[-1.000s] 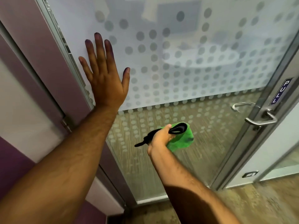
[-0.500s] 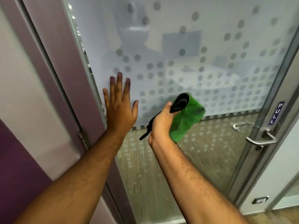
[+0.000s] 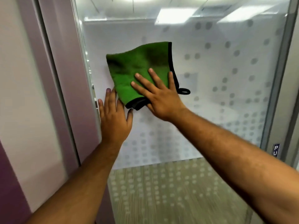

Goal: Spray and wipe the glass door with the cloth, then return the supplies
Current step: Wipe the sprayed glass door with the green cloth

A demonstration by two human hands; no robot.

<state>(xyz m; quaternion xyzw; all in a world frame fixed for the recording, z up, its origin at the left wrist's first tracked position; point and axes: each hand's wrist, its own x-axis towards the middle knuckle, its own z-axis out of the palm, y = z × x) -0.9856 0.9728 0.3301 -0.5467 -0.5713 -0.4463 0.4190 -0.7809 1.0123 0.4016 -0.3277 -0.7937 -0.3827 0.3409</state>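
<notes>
The glass door (image 3: 210, 94) fills the view, frosted with grey dots above and see-through below. A green cloth (image 3: 137, 68) with black edging and a small hanging loop lies spread flat on the frosted glass. My right hand (image 3: 160, 96) presses it against the glass, fingers spread over its lower right part. My left hand (image 3: 113, 117) rests flat on the glass near the door's left edge, fingers apart, its fingertips touching the cloth's lower left corner. No spray bottle is in view.
A mauve door frame and wall (image 3: 56, 94) run down the left. The door's metal right stile carries a blue PULL sign (image 3: 275, 151). Striped carpet (image 3: 169, 191) shows through the lower glass.
My right hand has risen from waist height and spread the bunched cloth flat on the frosted glass. The view has tilted upward; the handle has left the frame. My left hand stays on the glass.
</notes>
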